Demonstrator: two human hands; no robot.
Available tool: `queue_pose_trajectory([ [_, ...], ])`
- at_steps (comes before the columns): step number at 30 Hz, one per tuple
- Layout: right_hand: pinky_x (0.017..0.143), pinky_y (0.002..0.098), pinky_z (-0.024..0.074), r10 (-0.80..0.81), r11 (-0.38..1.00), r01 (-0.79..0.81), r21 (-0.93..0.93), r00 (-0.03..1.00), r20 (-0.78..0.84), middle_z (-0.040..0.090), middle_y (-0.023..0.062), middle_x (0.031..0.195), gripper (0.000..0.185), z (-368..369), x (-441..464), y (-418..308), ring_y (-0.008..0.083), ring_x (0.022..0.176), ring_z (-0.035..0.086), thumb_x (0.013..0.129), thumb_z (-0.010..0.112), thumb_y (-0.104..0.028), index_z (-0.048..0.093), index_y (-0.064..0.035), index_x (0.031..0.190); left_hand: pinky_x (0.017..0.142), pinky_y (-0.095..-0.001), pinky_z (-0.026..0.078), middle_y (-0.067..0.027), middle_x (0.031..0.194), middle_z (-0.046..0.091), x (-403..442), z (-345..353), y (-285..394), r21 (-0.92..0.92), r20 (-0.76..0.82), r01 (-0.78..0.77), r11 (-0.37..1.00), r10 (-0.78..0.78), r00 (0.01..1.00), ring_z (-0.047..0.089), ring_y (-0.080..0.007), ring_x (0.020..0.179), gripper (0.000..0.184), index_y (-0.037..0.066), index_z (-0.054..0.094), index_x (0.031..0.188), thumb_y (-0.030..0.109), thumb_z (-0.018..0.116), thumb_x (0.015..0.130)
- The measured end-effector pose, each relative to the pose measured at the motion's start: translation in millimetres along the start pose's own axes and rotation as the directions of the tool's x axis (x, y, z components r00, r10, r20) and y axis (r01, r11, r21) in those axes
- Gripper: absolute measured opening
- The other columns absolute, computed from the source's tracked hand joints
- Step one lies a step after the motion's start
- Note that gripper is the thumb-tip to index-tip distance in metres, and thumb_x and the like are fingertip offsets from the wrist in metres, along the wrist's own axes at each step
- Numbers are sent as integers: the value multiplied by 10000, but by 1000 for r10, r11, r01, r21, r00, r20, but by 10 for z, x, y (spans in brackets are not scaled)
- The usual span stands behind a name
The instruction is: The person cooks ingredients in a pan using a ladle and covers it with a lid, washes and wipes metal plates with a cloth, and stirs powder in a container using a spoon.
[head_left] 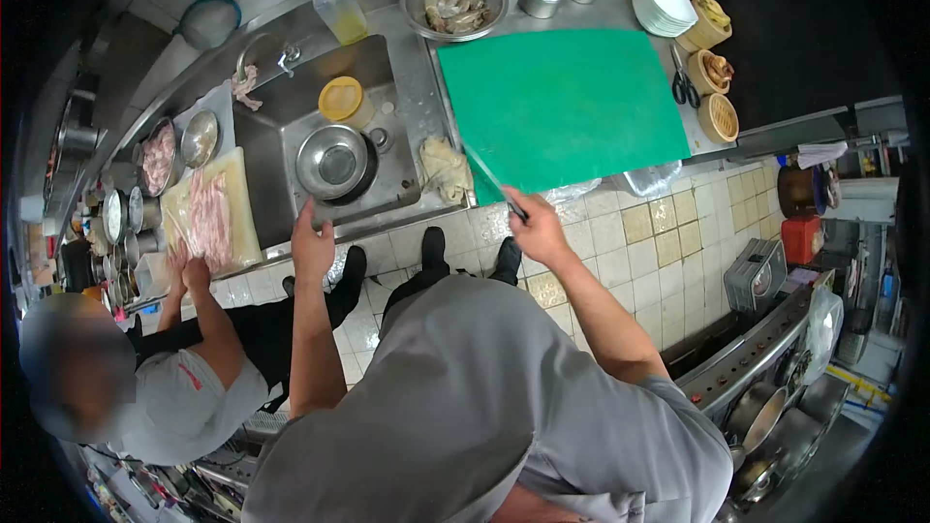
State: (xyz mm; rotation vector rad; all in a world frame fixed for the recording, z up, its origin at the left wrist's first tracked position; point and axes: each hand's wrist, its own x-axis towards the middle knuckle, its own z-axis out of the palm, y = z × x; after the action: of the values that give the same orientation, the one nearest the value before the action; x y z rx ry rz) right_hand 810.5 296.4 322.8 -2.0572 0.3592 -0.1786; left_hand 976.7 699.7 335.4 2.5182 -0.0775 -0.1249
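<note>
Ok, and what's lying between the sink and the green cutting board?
In the head view, a crumpled pale cloth lies on the steel strip between the sink and the green cutting board, toward the counter's front edge.

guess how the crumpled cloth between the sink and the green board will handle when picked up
The cloth will probably be floppy and sag, since it lies in loose folds. Its irregular heap looks unlikely to roll. Lying beside the sink, it could be damp and heavier than it looks, though wetness can't be confirmed.
</note>
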Motion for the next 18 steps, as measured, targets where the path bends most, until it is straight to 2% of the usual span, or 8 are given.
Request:
queue_pose_trajectory([
  [2,765,425,553,-71,933,77,-351,997,29,683,221,981,493,104,94,-299,374,915,679,857,669,-82,624,-86,1348,1104,-421,424,-235,1412,571,1,39,50,-10,32,-5,1000,6,999,544,-371,1316,588,24,475,1470,121,637,913],
  [6,725,405,541,-133,944,85,-320,982,-133,671,198,901,479,76,224,-61,283,802,672,899,660,-96,611,-113,1375,1096,-424,431,-230,1398,583,52,52,-24,1,38,-73,997,73,997,554,-373,1303,579,18,480,1463,110,644,915],
  [8,653,357,518,188,980,-169,106,960,-208,651,125,793,424,-228,162,393,176,695,605,947,666,-136,625,-98,1367,1090,-426,438,-237,1389,586,84,59,-110,-5,41,-11,1000,11,999,568,-377,1286,580,8,491,1451,102,670,907],
  [10,606,301,488,246,968,-207,144,900,-359,622,51,722,408,-559,62,950,100,659,552,979,667,-175,624,-66,1370,1087,-425,439,-237,1386,589,101,18,-265,-5,49,-32,999,32,998,575,-372,1280,576,3,496,1445,91,673,904],
  [12,563,282,469,427,903,-343,260,795,-431,630,20,740,435,-1004,-35,1287,91,612,543,971,689,-197,623,-42,1371,1083,-424,443,-235,1378,596,138,21,-399,-4,26,-44,999,44,999,589,-363,1266,568,-7,507,1435,71,681,899],
  [14,501,276,441,408,912,-337,235,681,-608,614,20,718,461,-1431,-129,1750,87,548,514,977,677,-212,601,-45,1400,1081,-419,443,-235,1367,601,172,-15,-443,-10,43,-56,998,57,997,590,-356,1267,566,-9,505,1436,56,672,899],
  [16,401,273,373,449,894,-311,323,594,-668,581,18,693,495,-1787,-194,1881,78,466,477,1013,624,-235,530,-61,1467,1079,-414,442,-236,1357,607,194,-83,-333,2,47,-65,998,64,997,591,-349,1267,564,-11,503,1437,41,663,899],
  [18,386,279,368,515,857,-299,420,544,-662,567,20,683,514,-1983,-235,1956,86,449,470,1016,614,-238,503,-66,1488,1075,-406,442,-239,1345,610,190,-131,-177,20,44,-23,1000,22,999,594,-342,1264,561,-13,504,1435,16,648,893],
])
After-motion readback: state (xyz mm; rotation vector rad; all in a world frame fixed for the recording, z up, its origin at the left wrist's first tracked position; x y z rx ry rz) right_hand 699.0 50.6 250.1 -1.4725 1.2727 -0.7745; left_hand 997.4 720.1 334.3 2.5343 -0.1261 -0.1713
